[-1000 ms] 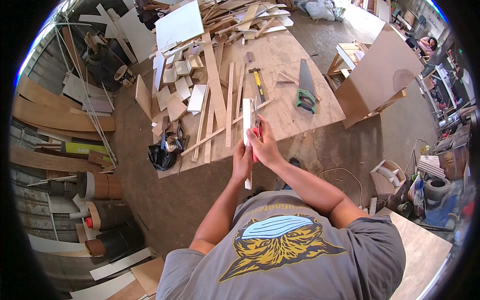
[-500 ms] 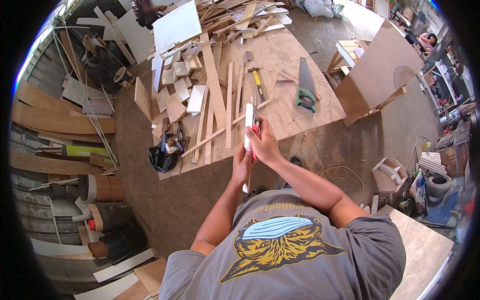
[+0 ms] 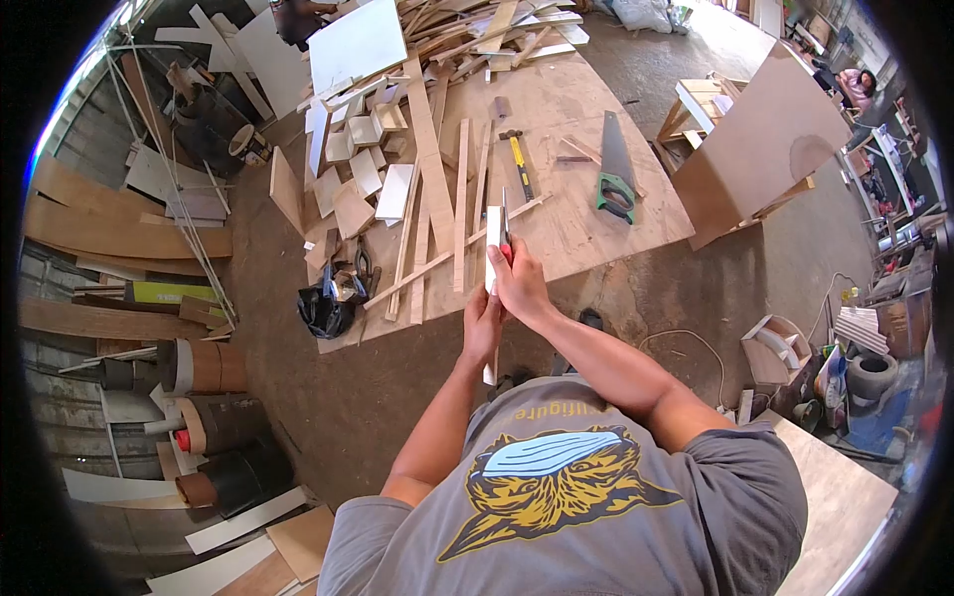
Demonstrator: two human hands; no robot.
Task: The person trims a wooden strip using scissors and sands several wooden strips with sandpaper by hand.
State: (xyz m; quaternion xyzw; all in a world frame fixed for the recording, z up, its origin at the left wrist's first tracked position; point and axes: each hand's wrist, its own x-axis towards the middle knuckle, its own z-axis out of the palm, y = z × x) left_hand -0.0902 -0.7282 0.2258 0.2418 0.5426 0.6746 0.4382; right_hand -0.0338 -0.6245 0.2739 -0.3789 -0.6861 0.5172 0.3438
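A white-faced wooden strip (image 3: 494, 238) stands out from my hands over the table's near edge. My left hand (image 3: 484, 323) is closed round its lower part. Just above, my right hand (image 3: 521, 283) is wrapped round a red-handled tool (image 3: 507, 252) with slim metal blades or jaws, held along the strip's right side. The right thumb lies against the strip. My palm hides most of the tool, so its exact kind is unclear. Beyond the hands, a yellow-and-black hammer (image 3: 518, 164) and a green-handled handsaw (image 3: 616, 171) lie on the plywood tabletop (image 3: 571, 99).
Scrap wood (image 3: 467, 45) is heaped on the table's far side, with long wooden slats (image 3: 462, 204) nearer. A black plastic bag (image 3: 326, 315) sits at the left corner. A brown panel (image 3: 760, 149) leans at right. A person (image 3: 855, 87) is at the far right.
The metal tips of the red-handled tool, spread before, now look closer together and turned edge-on. The right hand has shifted slightly on the tool. The view has tilted a little.
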